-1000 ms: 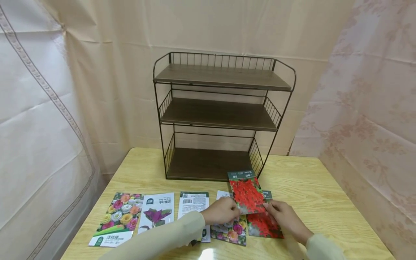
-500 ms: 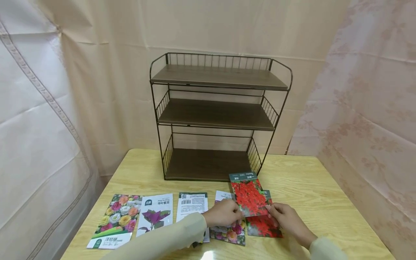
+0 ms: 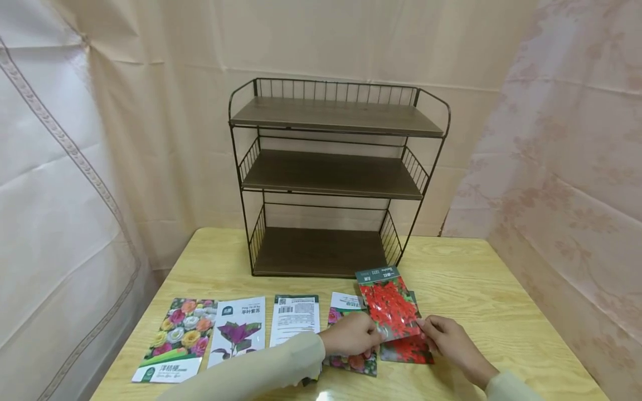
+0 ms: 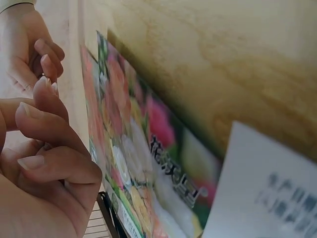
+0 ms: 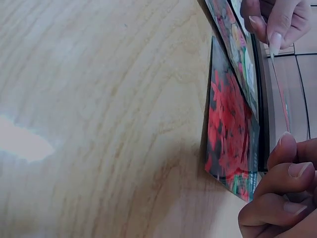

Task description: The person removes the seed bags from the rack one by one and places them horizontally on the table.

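Between both hands: left hand (image 3: pixel 351 334) and right hand (image 3: pixel 446 337) each pinch lower corners of red-flower seed packet (image 3: pixel 388 303), raised off bench (image 3: pixel 481 301). Packet long axis points away toward shelf rack (image 3: pixel 336 178), bottom shelf just beyond top edge.

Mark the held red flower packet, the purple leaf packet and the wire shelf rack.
red flower packet (image 3: pixel 388 303), head view, middle of its red flower print.
purple leaf packet (image 3: pixel 238 332), head view, on the purple plant picture.
wire shelf rack (image 3: pixel 332 176), head view, middle shelf board.
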The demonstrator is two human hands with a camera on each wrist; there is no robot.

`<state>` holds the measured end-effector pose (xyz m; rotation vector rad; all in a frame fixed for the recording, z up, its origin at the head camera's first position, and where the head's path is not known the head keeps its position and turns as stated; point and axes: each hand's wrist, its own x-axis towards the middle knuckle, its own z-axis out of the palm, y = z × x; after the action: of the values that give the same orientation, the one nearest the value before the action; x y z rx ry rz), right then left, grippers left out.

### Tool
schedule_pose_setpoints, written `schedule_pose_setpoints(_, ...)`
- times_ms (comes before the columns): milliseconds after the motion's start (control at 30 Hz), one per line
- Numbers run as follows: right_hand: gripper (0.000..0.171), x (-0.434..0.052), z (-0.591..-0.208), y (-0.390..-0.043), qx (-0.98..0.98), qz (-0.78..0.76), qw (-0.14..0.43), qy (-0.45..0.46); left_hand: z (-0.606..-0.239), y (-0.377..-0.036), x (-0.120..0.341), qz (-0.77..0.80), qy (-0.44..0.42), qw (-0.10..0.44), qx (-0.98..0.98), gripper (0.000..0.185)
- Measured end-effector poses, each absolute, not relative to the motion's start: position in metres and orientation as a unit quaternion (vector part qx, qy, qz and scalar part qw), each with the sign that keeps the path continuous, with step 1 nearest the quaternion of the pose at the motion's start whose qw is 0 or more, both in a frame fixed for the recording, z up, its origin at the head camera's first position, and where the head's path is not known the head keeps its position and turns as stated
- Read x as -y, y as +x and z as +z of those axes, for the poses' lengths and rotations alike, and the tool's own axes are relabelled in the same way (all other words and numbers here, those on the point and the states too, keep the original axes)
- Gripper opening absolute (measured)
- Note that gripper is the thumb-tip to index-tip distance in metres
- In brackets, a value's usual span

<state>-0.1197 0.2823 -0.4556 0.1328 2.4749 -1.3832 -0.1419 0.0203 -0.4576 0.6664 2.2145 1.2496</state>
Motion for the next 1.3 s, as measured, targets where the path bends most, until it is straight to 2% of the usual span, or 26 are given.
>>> schedule_pose_setpoints(1067, 0.047, -0.303, -0.463, -0.101, -0.864, -0.479, 0.142, 0.061, -0.456, -0.143, -0.045, 0.419, 0.282, 0.241, -0.829, 0.040)
schedule_pose_setpoints(1300, 0.039, -0.312, -0.467, -0.096, -0.866, -0.475, 0.132, 0.080, -0.451, -0.145, -0.057, 0.396, 0.292, 0.238, -0.837, 0.039)
